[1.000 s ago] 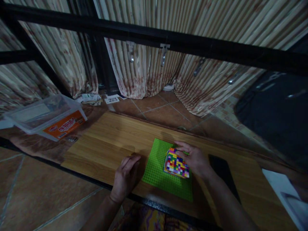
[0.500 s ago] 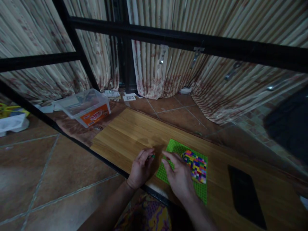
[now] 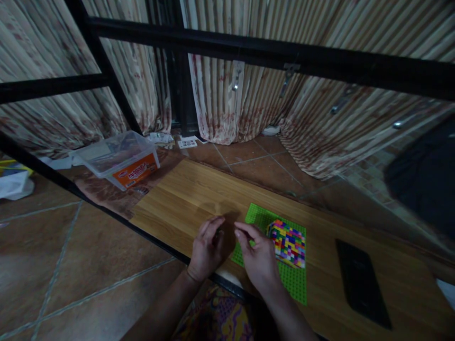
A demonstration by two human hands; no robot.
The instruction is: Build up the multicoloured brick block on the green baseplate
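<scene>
We've swung our right hand (image 3: pixel 260 259) away from the brick block (image 3: pixel 289 244), nearly pinched now; left hand (image 3: pixel 206 248) half-curled, can't tell if either's holding anything. Block's at right, on the green baseplate (image 3: pixel 297 284).

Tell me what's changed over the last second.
The right hand has come away from the multicoloured brick block and moved left, close to the left hand. Whether either hand holds anything is unclear. The block stays on the green studded baseplate; the left hand remains left of it.
</scene>
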